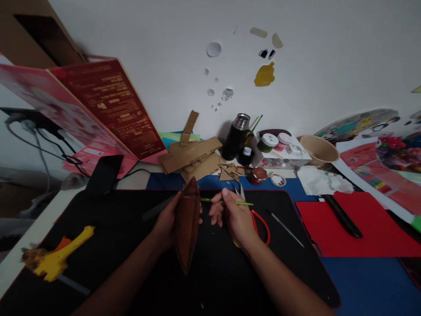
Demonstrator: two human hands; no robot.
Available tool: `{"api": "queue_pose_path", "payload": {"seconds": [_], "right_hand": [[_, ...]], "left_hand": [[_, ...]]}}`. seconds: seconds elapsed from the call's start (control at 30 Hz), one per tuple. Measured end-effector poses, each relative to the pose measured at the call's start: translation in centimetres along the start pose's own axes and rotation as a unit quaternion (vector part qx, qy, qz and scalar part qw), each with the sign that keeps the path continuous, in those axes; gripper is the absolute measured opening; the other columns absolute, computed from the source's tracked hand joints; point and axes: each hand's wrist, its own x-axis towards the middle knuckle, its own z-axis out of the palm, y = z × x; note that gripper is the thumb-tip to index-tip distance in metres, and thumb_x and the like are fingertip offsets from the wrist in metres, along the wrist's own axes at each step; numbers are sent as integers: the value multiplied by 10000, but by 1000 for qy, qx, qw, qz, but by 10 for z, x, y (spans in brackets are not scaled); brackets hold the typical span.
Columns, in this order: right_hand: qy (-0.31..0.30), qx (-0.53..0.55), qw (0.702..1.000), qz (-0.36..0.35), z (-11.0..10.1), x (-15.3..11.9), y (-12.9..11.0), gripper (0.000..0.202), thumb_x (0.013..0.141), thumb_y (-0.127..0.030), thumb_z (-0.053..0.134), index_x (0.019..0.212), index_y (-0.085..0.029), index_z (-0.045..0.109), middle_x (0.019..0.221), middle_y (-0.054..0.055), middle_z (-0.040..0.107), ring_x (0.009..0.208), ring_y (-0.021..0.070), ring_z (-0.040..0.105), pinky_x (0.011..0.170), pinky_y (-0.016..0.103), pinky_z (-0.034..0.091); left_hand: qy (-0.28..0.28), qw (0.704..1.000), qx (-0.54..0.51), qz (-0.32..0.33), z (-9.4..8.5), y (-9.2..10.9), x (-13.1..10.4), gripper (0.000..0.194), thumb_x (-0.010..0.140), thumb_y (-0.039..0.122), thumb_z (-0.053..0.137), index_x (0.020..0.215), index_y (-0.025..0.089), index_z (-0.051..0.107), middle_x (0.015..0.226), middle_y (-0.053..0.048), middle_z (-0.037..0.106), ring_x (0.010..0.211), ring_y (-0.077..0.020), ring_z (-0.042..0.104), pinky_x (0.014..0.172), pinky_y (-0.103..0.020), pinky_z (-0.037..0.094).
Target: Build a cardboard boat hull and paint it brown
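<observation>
My left hand (166, 223) is closed around a long, brown-painted cardboard boat shape (188, 224) with pointed ends, held upright over the black mat. Pinched in my right hand (234, 215) is a thin green-handled paintbrush (244, 203). Its tip end reaches left to the brown shape; whether it touches cannot be made out. Red-handled scissors (265, 228) lie beside my right wrist, partly hidden by it. Behind the hands stands an open jar of brown paint (258, 175), and its lid (278, 179) lies to the right of it.
A yellow glue gun (62, 259) lies at left. Cardboard scraps (194, 156), a black thermos (236, 137) and paint jars (269, 141) stand along the wall. A thin metal tool (287, 229) is on the mat. At right, a black cutter (344, 216) rests on red sheets (378, 228).
</observation>
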Motion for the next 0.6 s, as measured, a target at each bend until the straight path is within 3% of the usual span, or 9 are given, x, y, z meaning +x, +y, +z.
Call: {"api": "queue_pose_path", "payload": {"seconds": [0.2, 0.43, 0.6], "right_hand": [[-27, 0, 1000, 15, 2, -3, -1, 466, 941, -603, 690, 824, -153, 714, 599, 41, 735, 421, 132, 654, 368, 173, 411], [16, 9, 1000, -8, -2, 6, -5, 470, 912, -621, 719, 850, -154, 717, 608, 38, 734, 415, 126, 643, 356, 163, 394], [47, 16, 999, -22, -4, 11, -10, 474, 870, -627, 760, 861, -156, 708, 608, 31, 724, 408, 123, 626, 350, 167, 387]], "left_hand": [[-2, 1000, -3, 7, 0, 0, 1, 553, 1073, 482, 372, 1189, 85, 739, 791, -138, 789, 569, -247, 730, 553, -328, 565], [-16, 1000, 12, -1, 3, 1, -2, 597, 1072, 504, 346, 1016, 75, 756, 829, -162, 788, 573, -251, 736, 534, -330, 570], [-38, 999, 0, 4, 1, 0, 0, 578, 1077, 491, 348, 1032, 88, 760, 831, -150, 787, 625, -246, 752, 604, -329, 595]]}}
